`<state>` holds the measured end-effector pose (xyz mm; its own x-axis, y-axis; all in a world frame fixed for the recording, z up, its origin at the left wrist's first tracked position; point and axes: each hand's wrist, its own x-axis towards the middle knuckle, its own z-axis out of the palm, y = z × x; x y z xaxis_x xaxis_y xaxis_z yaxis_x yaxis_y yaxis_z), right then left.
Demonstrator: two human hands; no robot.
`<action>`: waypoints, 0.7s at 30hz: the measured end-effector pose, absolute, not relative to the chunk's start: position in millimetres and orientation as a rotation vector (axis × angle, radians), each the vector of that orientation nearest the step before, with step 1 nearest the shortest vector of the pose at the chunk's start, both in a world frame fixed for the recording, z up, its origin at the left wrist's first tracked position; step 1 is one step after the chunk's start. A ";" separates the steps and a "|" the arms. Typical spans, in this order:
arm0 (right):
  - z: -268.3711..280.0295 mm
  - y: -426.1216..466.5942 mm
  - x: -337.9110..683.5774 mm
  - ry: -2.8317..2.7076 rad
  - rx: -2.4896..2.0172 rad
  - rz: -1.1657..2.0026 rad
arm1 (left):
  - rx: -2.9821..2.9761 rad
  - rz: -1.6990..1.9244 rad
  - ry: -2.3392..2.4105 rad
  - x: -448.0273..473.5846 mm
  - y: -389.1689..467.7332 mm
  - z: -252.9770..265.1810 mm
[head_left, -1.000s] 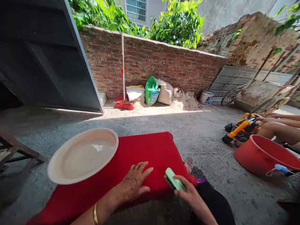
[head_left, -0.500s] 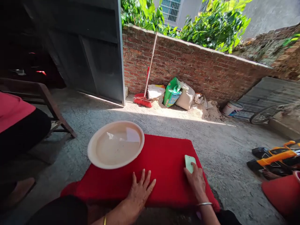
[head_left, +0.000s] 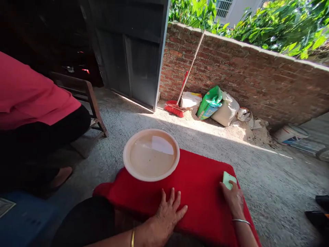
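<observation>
Head view: one red mat (head_left: 195, 181) lies on the concrete floor, with one cream basin (head_left: 151, 154) of cloudy water on its far left corner. The left hand (head_left: 168, 214) rests flat on the mat, fingers spread. The right hand (head_left: 234, 197) presses one green sponge (head_left: 228, 179) to the mat's right edge. Three sacks (head_left: 210, 103) and one red broom (head_left: 177, 107) stand by the brick wall (head_left: 244, 75).

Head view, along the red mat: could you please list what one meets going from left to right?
Basin of water → left hand flat on the red mat → right hand on the green brush.
</observation>
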<state>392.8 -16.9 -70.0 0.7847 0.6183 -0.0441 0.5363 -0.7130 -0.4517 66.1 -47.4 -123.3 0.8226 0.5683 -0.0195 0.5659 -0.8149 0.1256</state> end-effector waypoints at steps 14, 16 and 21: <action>-54.5 -0.5 453.8 -0.668 -2.504 0.181 | 2.907 0.050 1.000 78.9 -53.2 -173.7; -62.6 1.4 445.6 -0.723 -2.487 0.230 | 2.907 0.051 1.003 79.6 -53.9 -178.3; -75.4 13.1 411.2 -1.170 -2.136 0.458 | 2.970 0.146 0.974 72.6 -55.1 -179.1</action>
